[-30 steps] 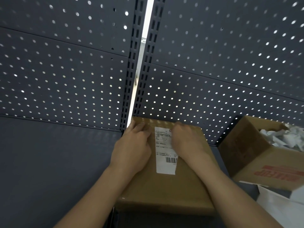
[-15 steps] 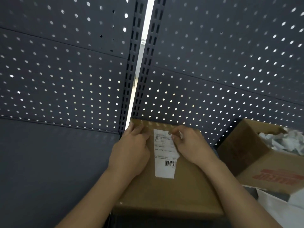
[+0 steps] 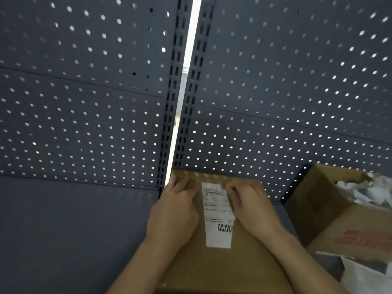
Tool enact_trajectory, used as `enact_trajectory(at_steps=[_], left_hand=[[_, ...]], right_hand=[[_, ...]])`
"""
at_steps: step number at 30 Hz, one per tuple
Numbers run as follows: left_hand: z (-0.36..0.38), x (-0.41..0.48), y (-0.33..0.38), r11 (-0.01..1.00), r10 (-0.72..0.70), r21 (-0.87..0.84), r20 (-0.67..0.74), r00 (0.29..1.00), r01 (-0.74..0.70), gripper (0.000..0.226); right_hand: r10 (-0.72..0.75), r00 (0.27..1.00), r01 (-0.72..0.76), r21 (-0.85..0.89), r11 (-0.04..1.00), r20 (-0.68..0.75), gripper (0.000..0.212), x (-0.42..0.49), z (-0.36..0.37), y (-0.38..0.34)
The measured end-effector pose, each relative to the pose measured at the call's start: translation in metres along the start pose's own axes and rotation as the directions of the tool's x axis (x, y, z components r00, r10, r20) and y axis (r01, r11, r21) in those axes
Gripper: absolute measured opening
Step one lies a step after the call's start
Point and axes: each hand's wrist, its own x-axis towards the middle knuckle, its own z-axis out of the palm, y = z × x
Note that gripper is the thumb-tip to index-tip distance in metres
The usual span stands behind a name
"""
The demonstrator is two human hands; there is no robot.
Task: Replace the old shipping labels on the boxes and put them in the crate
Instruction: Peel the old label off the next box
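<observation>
A brown cardboard box (image 3: 222, 270) lies on the dark shelf in front of me, its far edge against the pegboard. A white shipping label (image 3: 216, 217) with a barcode is stuck on its top. My left hand (image 3: 176, 215) lies flat on the box just left of the label, fingers together. My right hand (image 3: 250, 209) rests on the label's right edge, with its fingertips curled at the upper right corner of the label. Whether the fingers pinch that corner is hidden by the hand.
An open brown carton (image 3: 331, 211) with red print stands to the right, filled with crumpled white paper (image 3: 364, 192). White sheets (image 3: 364, 272) lie in front of it. Dark grey pegboard panels (image 3: 95, 102) rise behind the shelf, with a bright gap (image 3: 182, 85) between them.
My right hand has shifted slightly along the label's right edge and its fingertips have curled tighter at the upper corner. The left hand stays flat on the box.
</observation>
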Motion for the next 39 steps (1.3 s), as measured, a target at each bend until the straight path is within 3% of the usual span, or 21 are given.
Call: enact_trajectory(at_steps=[6, 12, 15, 23, 33, 35, 39], left_hand=[[-0.006, -0.001, 0.004, 1.000, 0.004, 0.010, 0.004, 1.000, -0.005, 0.050], [0.000, 0.002, 0.000, 0.999, -0.014, 0.029, 0.001, 1.000, 0.014, 0.048], [0.001, 0.003, 0.000, 0.999, -0.019, 0.026, -0.009, 1.000, 0.020, 0.048], [0.004, 0.003, -0.003, 1.000, -0.012, 0.017, -0.024, 1.000, 0.012, 0.046], [0.003, 0.001, -0.001, 1.000, -0.012, 0.001, -0.028, 1.000, 0.013, 0.046], [0.003, 0.002, -0.002, 1.000, -0.015, 0.004, -0.026, 1.000, 0.016, 0.046], [0.004, 0.003, -0.002, 1.000, -0.021, 0.012, -0.014, 1.000, 0.021, 0.047]], right_hand=[[0.082, 0.996, -0.087, 0.211, 0.974, 0.031, 0.028, -0.006, 0.001, 0.009], [0.069, 0.994, -0.087, 0.247, 0.965, 0.081, 0.011, -0.006, -0.007, 0.005], [0.036, 0.998, -0.047, 0.195, 0.980, 0.061, 0.010, -0.007, -0.005, 0.004], [0.143, 0.989, -0.142, 0.460, 0.877, 0.033, 0.016, -0.012, -0.014, 0.003], [0.170, 0.983, -0.102, 0.572, 0.814, -0.066, 0.015, -0.019, -0.014, 0.002], [0.194, 0.978, -0.100, 0.648, 0.755, -0.077, 0.016, -0.019, -0.020, 0.000], [0.312, 0.950, -0.156, 0.834, 0.530, -0.021, 0.024, -0.017, -0.033, -0.001]])
